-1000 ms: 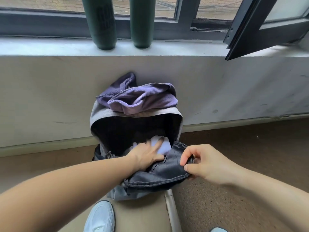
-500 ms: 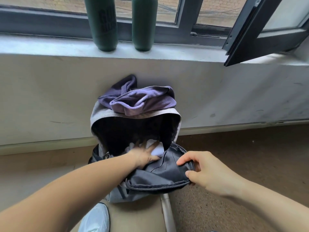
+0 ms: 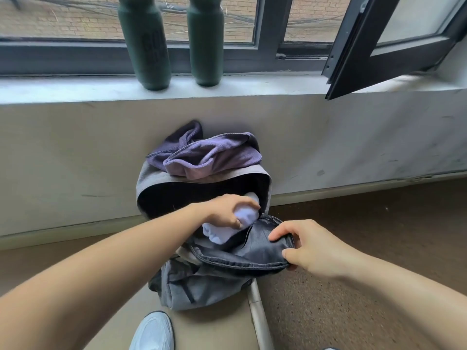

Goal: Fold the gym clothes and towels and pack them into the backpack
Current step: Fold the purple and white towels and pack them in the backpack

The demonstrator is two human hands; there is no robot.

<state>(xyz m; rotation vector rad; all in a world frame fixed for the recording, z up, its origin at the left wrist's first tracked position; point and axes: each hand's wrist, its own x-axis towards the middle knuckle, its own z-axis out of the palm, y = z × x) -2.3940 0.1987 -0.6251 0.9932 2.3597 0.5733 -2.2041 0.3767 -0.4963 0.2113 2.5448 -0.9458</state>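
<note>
Head view

- Backpack [image 3: 202,284]: grey, mouth unzipped and gaping toward me, back panel leaning on the wall [image 3: 63,160] under the sill [image 3: 75,89]. Inside is dark; I cannot tell what else it contains.
- Left hand [image 3: 225,208]: reaches in from lower left, fingers curled over the top of a white roll [image 3: 222,232] of cloth, thumb on its near side. Firm grip.
- White roll: at the backpack mouth, far end inside the opening, near end sticking out above the flap [image 3: 257,253]. Towel or garment, I cannot tell.
- Right hand [image 3: 313,248]: pinches the right edge of the flap, fingers on the dark lining, thumb beneath at the zip. Flap is pulled down and toward me.
- Purple garment [image 3: 209,157]: crumpled, unfolded, heaped on the top of the backpack, touching the wall.
- Two dark green bottles, left [image 3: 149,46] and right [image 3: 206,41]: upright on the sill, close together, well above the backpack.
- Window sash [image 3: 379,46]: dark frame, swung inward at right over the sill.
- White shoe [image 3: 154,332]: at the bottom edge, just below the backpack.
- Floor [image 3: 353,286]: brown, speckled, to the right of the backpack.
</note>
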